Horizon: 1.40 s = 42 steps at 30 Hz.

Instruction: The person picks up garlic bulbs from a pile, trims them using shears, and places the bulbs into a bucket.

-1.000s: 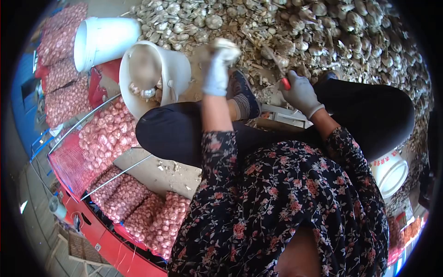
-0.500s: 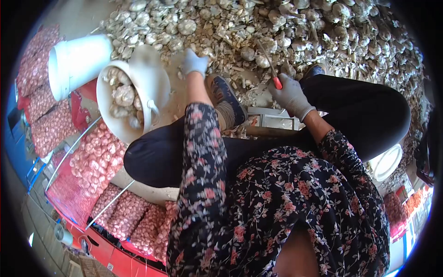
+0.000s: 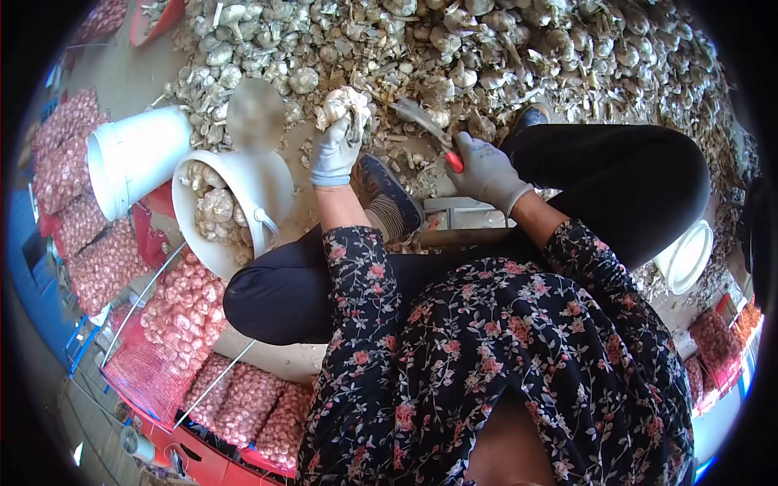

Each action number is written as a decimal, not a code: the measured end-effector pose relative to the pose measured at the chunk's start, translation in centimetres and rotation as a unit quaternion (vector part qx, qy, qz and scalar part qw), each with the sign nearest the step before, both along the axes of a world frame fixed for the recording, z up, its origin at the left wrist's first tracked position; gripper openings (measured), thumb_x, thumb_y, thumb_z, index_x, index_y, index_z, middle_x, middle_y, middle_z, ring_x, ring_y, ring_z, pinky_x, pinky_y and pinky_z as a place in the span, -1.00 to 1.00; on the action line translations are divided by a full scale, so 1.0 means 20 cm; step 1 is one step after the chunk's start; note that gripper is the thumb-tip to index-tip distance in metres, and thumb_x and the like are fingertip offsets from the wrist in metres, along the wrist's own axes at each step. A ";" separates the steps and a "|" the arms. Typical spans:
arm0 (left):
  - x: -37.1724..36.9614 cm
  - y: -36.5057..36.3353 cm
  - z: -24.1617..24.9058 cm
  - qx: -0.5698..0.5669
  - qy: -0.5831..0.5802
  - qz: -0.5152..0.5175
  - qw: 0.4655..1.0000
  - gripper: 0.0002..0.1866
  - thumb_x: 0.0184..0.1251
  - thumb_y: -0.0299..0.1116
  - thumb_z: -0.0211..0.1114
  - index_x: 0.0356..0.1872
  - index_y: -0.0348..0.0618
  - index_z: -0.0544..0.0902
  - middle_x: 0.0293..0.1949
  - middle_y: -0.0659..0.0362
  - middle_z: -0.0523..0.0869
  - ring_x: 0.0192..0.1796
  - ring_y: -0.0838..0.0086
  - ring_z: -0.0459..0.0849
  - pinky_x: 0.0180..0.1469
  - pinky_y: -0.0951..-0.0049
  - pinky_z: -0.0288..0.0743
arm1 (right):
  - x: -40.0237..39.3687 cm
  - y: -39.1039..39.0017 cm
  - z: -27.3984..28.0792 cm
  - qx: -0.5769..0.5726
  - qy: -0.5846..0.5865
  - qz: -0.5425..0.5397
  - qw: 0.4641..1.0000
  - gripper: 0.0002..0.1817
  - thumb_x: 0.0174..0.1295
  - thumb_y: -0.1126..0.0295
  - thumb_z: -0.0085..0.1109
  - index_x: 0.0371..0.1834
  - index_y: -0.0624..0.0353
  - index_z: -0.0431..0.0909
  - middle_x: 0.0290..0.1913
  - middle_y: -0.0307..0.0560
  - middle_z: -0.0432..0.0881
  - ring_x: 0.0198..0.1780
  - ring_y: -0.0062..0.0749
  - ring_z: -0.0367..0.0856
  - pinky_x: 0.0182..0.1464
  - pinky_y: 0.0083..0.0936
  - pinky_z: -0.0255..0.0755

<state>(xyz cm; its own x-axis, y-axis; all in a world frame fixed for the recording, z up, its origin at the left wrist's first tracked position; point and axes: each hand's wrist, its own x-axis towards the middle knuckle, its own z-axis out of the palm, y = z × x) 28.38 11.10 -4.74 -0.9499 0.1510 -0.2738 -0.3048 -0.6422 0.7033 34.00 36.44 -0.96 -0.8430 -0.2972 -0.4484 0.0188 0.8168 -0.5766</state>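
My left hand [image 3: 334, 155], in a pale grey work glove, is closed around a garlic bulb [image 3: 344, 104] and holds it up over the floor. A red-handled knife [image 3: 425, 123] is gripped in my right hand [image 3: 489, 173], also gloved. Its blade points up and left toward the bulb, with a gap between them; the blade is slightly blurred. Beyond both hands spreads a heap of garlic [image 3: 559, 53] with dry stalks and loose skins. Left of my left hand, a white bucket [image 3: 271, 180] lies tipped toward the left, with trimmed garlic bulbs [image 3: 217, 209] inside.
Another white bucket [image 3: 146, 150] lies on its side at the left. Mesh sacks of garlic [image 3: 182, 316] stand along the left and lower left, near a red metal frame [image 3: 203, 455]. A white pail [image 3: 687, 257] is beside my right knee. A red tub [image 3: 159, 23] sits at the top left.
My left hand, near the heap before, now holds up a garlic bulb. My right hand has moved left with the knife, bringing the blade closer to the left hand. The view has shifted slightly.
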 end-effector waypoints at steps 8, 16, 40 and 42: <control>0.01 0.15 0.07 0.012 0.008 0.099 0.995 -0.55 0.26 -0.16 0.25 0.05 -0.29 0.52 -0.02 0.03 0.64 0.02 0.21 0.63 0.10 0.20 0.54 | -0.02 -0.01 0.06 0.084 0.156 0.022 0.984 -0.65 0.17 0.14 0.12 -0.16 0.17 0.38 -0.26 0.07 0.58 -0.18 -0.03 0.61 -0.12 -0.14 0.44; 0.03 0.23 0.08 -0.070 0.040 0.103 0.991 -0.53 0.22 0.01 0.31 -0.10 -0.22 0.57 -0.15 0.13 0.64 -0.08 0.33 0.62 -0.03 0.17 0.60 | -0.02 -0.05 0.01 -0.012 0.148 0.004 0.989 -0.60 0.17 0.10 0.10 -0.12 0.18 0.35 -0.25 0.14 0.55 -0.16 0.02 0.59 -0.08 -0.13 0.42; 0.02 0.26 0.22 -0.074 0.050 -0.048 0.995 -0.38 -0.03 -0.65 0.34 0.13 -0.26 0.34 -0.13 0.17 0.55 -0.13 0.51 0.59 0.03 0.50 0.53 | -0.05 0.06 0.13 0.009 0.112 0.003 0.994 -0.69 0.18 0.20 0.13 -0.20 0.19 0.34 -0.40 0.17 0.57 -0.28 0.06 0.61 -0.24 -0.11 0.47; 0.05 0.29 0.25 -0.106 0.037 -0.053 0.992 -0.37 -0.04 -0.64 0.35 0.15 -0.26 0.33 -0.12 0.18 0.55 -0.13 0.52 0.59 0.01 0.50 0.54 | -0.05 0.05 0.14 0.027 0.139 0.021 0.990 -0.68 0.17 0.20 0.14 -0.20 0.18 0.34 -0.36 0.14 0.57 -0.27 0.04 0.62 -0.24 -0.12 0.48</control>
<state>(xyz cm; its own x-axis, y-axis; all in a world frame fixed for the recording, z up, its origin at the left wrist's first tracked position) 29.29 16.82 0.25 -0.9504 0.1982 -0.2399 -0.3053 -0.4447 0.8420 33.09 37.49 1.82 -0.9235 -0.3161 -0.2173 -0.1683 0.8431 -0.5108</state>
